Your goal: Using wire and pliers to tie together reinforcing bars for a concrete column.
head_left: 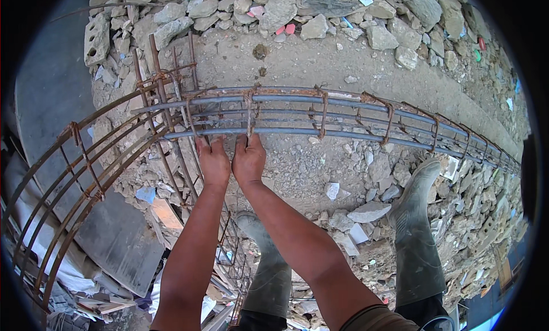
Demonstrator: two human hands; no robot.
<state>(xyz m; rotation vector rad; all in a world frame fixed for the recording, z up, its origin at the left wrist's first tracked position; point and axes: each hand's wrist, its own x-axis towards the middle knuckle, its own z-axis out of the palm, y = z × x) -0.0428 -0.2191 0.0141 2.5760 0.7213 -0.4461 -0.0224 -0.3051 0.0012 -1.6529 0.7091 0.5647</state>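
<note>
Plainly, both hands work side by side at the cage's near edge, well apart from neither each other nor the steel: left hand (215, 163) and right hand (250, 160) reach up to the near bar (286, 130), fingers bunched rather than spread. Their tips are lost at the bar, so I cannot tell whether they pinch it or only press against it. Both hands are bare, so a rough bar or sharp wire end could cut them.

The right hand sits just below a stirrup (249, 112); if that ring slid or turned along the bars, it could nip a finger. The cage (322, 115) spans the picture from the uprights (155, 56) toward the right edge. Left of them, a rusty cage (100, 195) curves away in this lens; should the joint there be loose, a hard pull might shift the bars.

Farther out, the left boot (264, 274) and right boot (420, 245) stand wide among rubble (369, 212). A rolling chunk could upset the footing and tip the person onto the steel.
</note>
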